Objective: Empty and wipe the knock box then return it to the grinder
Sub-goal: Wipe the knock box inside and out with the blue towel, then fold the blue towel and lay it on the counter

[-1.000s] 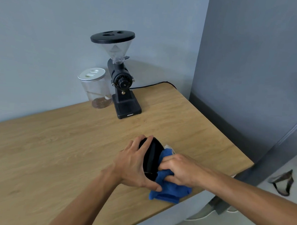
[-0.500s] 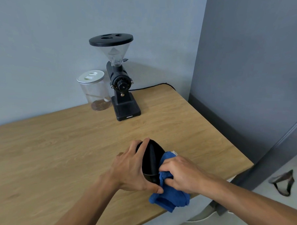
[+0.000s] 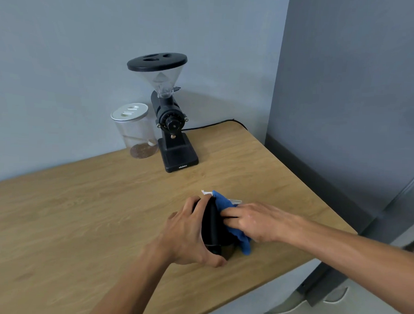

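The black knock box [image 3: 212, 224] lies tipped on its side on the wooden table [image 3: 80, 210], near the front right. My left hand [image 3: 188, 234] grips it from the left, fingers over the top and thumb underneath. My right hand [image 3: 253, 221] presses a blue cloth [image 3: 223, 202] against the box's right side, fingers stretched out flat. The cloth sticks out above and below that hand. The black coffee grinder [image 3: 171, 129] with a clear hopper stands at the back of the table, its base platform bare.
A clear jar with a white lid [image 3: 136, 132] stands left of the grinder, a little brown matter at its bottom. A black cable [image 3: 217, 124] runs from the grinder over the back edge. The table's right edge [image 3: 318, 192] is close to my right arm; a grey wall stands beyond.
My right hand has slid the blue cloth upward along the box, and its fingers have flattened out. My left hand keeps its grip. The view has shifted slightly.
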